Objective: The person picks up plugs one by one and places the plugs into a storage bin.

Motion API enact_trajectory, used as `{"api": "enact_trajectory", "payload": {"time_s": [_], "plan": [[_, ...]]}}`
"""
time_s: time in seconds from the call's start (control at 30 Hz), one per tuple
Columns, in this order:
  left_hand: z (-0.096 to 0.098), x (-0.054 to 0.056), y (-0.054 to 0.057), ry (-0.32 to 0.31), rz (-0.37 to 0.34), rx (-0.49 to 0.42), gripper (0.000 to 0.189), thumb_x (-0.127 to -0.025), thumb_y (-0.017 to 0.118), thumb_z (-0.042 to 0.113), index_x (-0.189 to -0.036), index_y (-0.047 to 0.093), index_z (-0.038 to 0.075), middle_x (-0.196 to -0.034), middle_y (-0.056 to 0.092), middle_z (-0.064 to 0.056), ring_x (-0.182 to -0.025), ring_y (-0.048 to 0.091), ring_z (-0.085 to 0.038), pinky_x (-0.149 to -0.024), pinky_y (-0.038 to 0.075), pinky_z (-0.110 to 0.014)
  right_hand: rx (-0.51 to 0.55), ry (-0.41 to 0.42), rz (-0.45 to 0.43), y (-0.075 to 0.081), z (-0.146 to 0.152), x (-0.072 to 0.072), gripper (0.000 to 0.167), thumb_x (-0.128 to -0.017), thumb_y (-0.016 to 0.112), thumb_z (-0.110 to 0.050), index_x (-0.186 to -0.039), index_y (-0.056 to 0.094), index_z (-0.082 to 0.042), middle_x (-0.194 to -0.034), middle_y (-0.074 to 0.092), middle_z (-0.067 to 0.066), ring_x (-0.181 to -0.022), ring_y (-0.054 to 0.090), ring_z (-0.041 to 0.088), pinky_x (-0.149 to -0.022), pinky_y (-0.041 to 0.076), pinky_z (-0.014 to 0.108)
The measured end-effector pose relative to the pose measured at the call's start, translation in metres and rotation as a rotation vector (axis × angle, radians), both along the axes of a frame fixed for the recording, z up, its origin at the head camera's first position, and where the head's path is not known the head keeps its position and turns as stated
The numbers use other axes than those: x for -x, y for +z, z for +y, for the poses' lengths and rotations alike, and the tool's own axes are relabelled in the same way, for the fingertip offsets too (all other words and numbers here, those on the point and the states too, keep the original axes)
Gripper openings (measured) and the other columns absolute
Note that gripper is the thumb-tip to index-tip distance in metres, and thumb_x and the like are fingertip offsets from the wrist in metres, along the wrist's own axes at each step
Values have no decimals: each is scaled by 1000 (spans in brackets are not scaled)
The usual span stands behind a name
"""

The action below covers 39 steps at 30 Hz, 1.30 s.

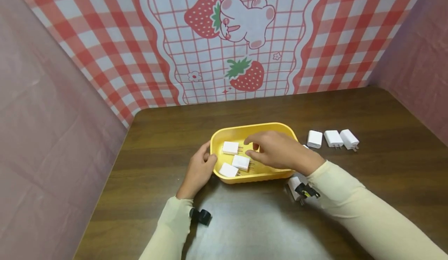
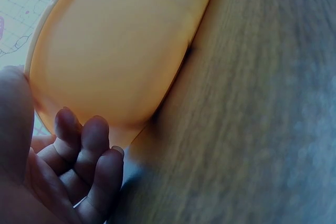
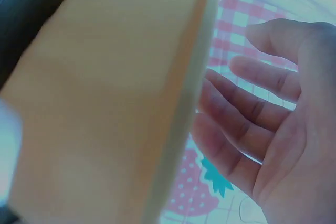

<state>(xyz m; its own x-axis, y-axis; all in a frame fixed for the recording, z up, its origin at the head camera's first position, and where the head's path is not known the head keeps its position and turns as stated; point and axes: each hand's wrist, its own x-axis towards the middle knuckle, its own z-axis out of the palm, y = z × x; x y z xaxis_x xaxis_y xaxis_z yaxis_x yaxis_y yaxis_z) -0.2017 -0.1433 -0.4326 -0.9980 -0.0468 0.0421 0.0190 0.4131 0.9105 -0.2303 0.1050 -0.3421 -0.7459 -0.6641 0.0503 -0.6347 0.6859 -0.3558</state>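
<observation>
A yellow plastic basket (image 1: 250, 127) sits on the table with three white charger plugs lying toward its left end: one at the back (image 1: 230, 147), one in the middle (image 1: 241, 163) and one at the front (image 1: 228, 170). My left hand (image 1: 196, 172) grips the basket's left end, thumb at the rim; in the left wrist view its curled fingers (image 2: 95, 135) lie against the outer wall. Over the right half of the basket hovers my right hand (image 1: 280, 151), fingers loosely bent. The right wrist view shows its fingers (image 3: 239, 129) apart with nothing between them.
Right of the basket, three more chargers lie on the wooden table: a left one (image 1: 315, 139), a middle one (image 1: 333, 138) and a right one (image 1: 349, 139). Another charger (image 1: 294, 187) lies under the right wrist, partly hidden. A checked strawberry cloth (image 1: 241, 38) hangs behind.
</observation>
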Motion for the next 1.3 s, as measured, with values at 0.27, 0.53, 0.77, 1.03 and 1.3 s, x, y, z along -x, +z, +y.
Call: {"api": "enact_trajectory", "payload": {"time_s": [0.27, 0.53, 0.77, 1.03, 1.3], "plan": [[1, -1, 2, 4, -14, 2, 56, -92, 55, 22, -147, 51, 11, -68, 54, -1, -56, 47, -16, -54, 39, -29, -14, -99, 26, 7, 24, 1, 34, -94, 69, -35, -122, 70, -16, -93, 66, -5, -79, 58, 13, -70, 51, 33], [-1, -1, 0, 6, -22, 5, 56, -92, 55, 22, -147, 51, 12, -70, 55, -2, -57, 48, -17, -54, 40, -30, 41, -203, 18, 7, 50, -1, 36, -95, 68, -32, -124, 69, -12, -94, 68, 0, -80, 59, 16, -69, 53, 34], [-1, -1, -1, 4, -2, -1, 55, -91, 55, 21, -145, 52, 12, -69, 54, -2, -56, 47, -16, -54, 39, -29, 72, -278, 30, 7, 73, -3, 32, -94, 70, -27, -121, 70, -9, -95, 69, 2, -80, 59, 17, -71, 56, 35], [-1, 0, -1, -4, -12, -12, 55, -93, 54, 22, -146, 51, 12, -68, 53, -1, -54, 45, -16, -51, 36, -28, 109, -352, 7, 7, 96, -7, 34, -96, 67, -31, -122, 69, -9, -99, 69, 2, -85, 60, 19, -74, 57, 39], [1, 0, -1, -9, -9, -8, 55, -92, 54, 21, -146, 52, 12, -67, 53, -1, -55, 46, -17, -51, 37, -28, 120, -417, 29, 2, 118, -9, 35, -95, 68, -33, -121, 70, -10, -99, 69, 3, -86, 60, 21, -74, 57, 44]]}}
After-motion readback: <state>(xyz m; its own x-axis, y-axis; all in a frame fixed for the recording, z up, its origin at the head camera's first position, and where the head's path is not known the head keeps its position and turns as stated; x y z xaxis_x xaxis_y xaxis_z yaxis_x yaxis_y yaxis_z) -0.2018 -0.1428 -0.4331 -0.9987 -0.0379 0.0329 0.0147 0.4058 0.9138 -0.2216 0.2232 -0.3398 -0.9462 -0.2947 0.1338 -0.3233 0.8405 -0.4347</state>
